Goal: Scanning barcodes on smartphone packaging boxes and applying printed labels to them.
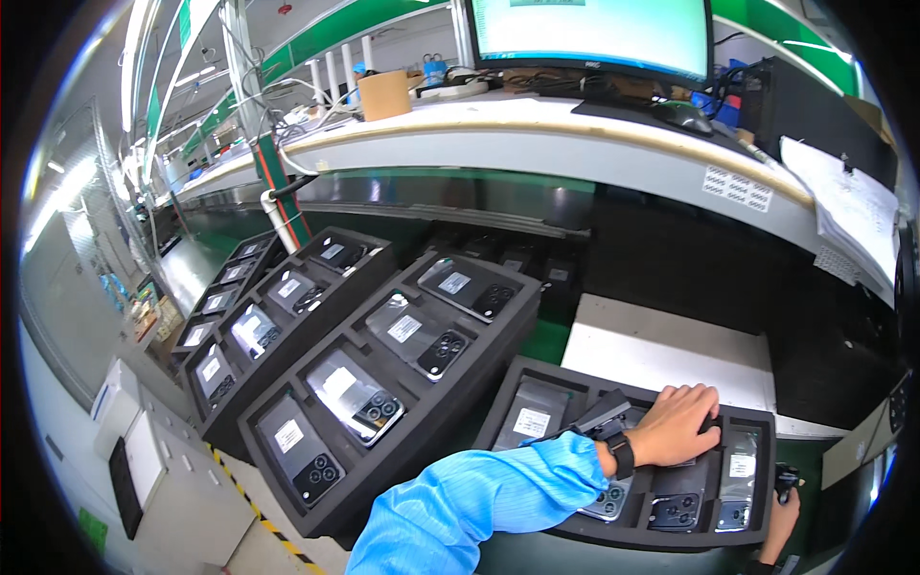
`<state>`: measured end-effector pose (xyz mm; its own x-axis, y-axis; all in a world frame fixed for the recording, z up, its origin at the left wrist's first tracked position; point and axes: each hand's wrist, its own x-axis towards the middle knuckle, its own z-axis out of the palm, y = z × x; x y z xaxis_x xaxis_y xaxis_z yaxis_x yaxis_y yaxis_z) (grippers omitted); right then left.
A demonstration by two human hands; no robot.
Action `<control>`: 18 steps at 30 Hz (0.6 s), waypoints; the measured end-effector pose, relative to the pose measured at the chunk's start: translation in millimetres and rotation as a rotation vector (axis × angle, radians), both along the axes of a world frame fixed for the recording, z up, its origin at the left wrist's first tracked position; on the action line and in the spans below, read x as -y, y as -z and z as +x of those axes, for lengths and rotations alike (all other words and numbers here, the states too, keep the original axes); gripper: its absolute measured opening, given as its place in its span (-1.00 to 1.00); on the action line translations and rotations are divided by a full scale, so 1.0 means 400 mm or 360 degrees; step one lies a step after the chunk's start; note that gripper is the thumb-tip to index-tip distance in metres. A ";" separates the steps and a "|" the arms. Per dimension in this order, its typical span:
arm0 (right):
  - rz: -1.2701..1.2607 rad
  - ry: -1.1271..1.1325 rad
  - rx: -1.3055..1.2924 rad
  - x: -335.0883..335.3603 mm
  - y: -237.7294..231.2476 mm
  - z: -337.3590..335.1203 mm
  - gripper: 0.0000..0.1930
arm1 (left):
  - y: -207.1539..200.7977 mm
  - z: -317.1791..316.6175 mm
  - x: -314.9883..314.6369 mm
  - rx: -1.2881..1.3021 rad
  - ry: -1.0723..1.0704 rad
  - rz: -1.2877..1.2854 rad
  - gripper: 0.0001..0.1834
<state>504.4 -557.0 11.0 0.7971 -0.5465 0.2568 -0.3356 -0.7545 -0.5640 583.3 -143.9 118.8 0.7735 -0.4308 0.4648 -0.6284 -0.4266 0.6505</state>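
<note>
My left hand (677,425), in a blue sleeve (460,503) with a black band at the wrist, reaches over a dark foam tray (537,372) at the lower right. Its fingers are bent above the upper end of a dark phone (675,512); what they grip is hidden beneath them. A bagged phone with a white label (738,479) lies in the slot to the right, another labelled phone (533,418) in the leftmost slot. My right hand (782,525) is beside the tray's right side, curled at a small black object (786,479) I cannot identify.
More foam trays of labelled phones, one tilted tray (479,377) nearest, stand to the left. A white board (661,350) lies behind the working tray. Above runs a shelf (537,134) with a monitor (594,34), a tape roll (385,96) and hanging papers (839,196).
</note>
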 end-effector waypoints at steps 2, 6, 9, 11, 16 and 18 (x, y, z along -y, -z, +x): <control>0.0015 0.0026 -0.0035 0.029 0.025 0.007 -0.34 | -0.003 -0.001 0.002 -0.0002 -0.0006 0.0029 -0.69; 0.0014 -0.0059 -0.0026 0.061 0.043 0.014 -0.44 | -0.008 -0.002 -0.002 -0.0001 0.0008 0.0054 -0.70; 0.0032 -0.0064 -0.0058 0.032 0.016 0.007 -0.46 | -0.011 -0.004 -0.003 -0.0013 0.0025 0.0061 -0.70; 0.0076 -0.0185 0.0156 -0.012 -0.006 -0.001 -0.48 | -0.011 -0.003 -0.003 -0.0023 0.0020 0.0077 -0.69; 0.0075 -0.0134 0.0417 -0.016 -0.021 -0.033 -0.37 | -0.003 -0.001 0.000 0.0049 0.0029 0.0007 -0.66; 0.0240 -0.0129 0.1092 0.074 -0.007 -0.026 -0.41 | -0.001 0.000 -0.003 -0.0002 0.0019 0.0056 -0.67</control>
<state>494.2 -586.6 14.0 0.5222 -0.5615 0.6418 0.1869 -0.6590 -0.7286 583.4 -142.6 119.2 0.7687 -0.4560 0.4485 -0.6329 -0.4415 0.6360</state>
